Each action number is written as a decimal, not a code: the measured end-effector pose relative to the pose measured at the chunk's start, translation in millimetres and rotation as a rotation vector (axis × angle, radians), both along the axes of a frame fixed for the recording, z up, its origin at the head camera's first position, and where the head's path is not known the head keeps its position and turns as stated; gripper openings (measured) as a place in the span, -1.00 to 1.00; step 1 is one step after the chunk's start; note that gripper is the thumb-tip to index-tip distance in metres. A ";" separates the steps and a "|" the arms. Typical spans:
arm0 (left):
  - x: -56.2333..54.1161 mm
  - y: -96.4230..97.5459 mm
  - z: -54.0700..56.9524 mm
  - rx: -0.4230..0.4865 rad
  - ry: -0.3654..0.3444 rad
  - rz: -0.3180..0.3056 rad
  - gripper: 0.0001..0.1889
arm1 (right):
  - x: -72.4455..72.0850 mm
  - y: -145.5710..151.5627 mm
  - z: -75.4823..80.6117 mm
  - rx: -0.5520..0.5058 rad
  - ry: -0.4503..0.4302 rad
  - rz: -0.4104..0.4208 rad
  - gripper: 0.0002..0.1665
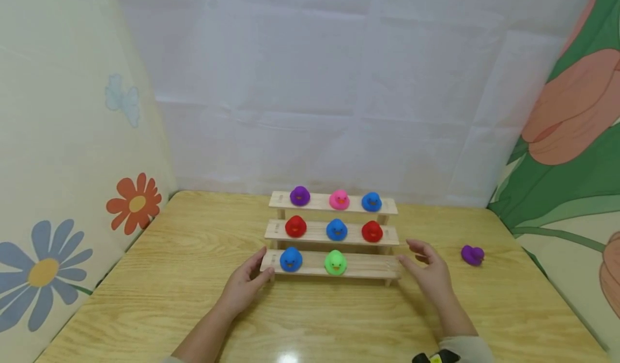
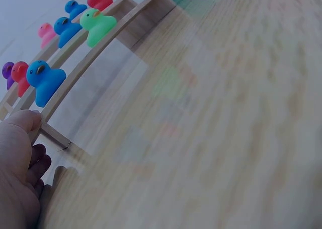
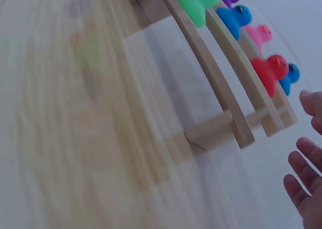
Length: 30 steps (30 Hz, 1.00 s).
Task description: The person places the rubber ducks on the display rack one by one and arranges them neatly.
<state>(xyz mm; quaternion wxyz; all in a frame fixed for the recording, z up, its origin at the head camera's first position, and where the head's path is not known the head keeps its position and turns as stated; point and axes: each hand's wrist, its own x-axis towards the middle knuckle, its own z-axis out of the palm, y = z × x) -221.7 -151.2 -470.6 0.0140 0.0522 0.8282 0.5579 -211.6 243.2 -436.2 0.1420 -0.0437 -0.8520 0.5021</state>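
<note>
A three-tier wooden stand (image 1: 368, 267) holds several rubber ducks in rows. On the bottom tier sit a blue duck (image 1: 290, 260) and a green duck (image 1: 336, 263), with bare wood to their right. My left hand (image 1: 245, 282) grips the left end of that tier, its thumb on the board in the left wrist view. Beside the stand's right end is my right hand (image 1: 431, 274), fingers spread and holding nothing; the right wrist view shows these fingers (image 3: 303, 169) apart from the wood. A purple duck (image 1: 472, 255) lies on the table, right of that hand.
The middle tier carries a red duck (image 1: 295, 226), a blue duck (image 1: 336, 229) and another red duck (image 1: 372, 232). Above them sit a purple duck (image 1: 300, 196), a pink duck (image 1: 339, 200) and a blue duck (image 1: 371, 202). A white cloth (image 1: 310, 110) hangs behind the wooden table (image 1: 160, 277).
</note>
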 end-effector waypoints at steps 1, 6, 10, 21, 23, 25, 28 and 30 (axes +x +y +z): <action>0.0 0.0 0.1 -0.003 0.001 0.001 -0.31 | 0.1 3.7 0.3 0.001 -0.012 -0.010 -0.47; -0.2 0.3 0.1 -0.006 0.002 0.006 -0.32 | 1.5 23.5 1.0 -0.020 -0.060 -0.039 -0.43; 0.3 0.4 0.7 -0.012 0.006 0.008 -0.32 | 3.2 38.7 -1.9 -0.025 -0.065 -0.074 -0.41; -0.7 -0.7 0.2 -0.003 0.004 0.004 -0.31 | 2.6 76.0 -11.9 -0.052 -0.065 -0.202 -0.38; -0.4 -0.6 0.4 -0.001 0.005 0.005 -0.31 | 2.8 80.4 -13.0 -0.049 -0.067 -0.230 -0.37; -0.3 -0.3 0.5 0.000 0.003 0.008 -0.32 | 3.1 84.6 -13.8 -0.025 -0.054 -0.257 -0.39; -0.5 0.1 0.1 0.001 0.001 0.011 -0.32 | 2.1 90.3 -16.0 0.029 0.008 -0.312 -0.44; -1.1 0.6 -0.5 0.003 0.000 0.013 -0.32 | 1.6 94.3 -18.0 0.053 0.051 -0.344 -0.48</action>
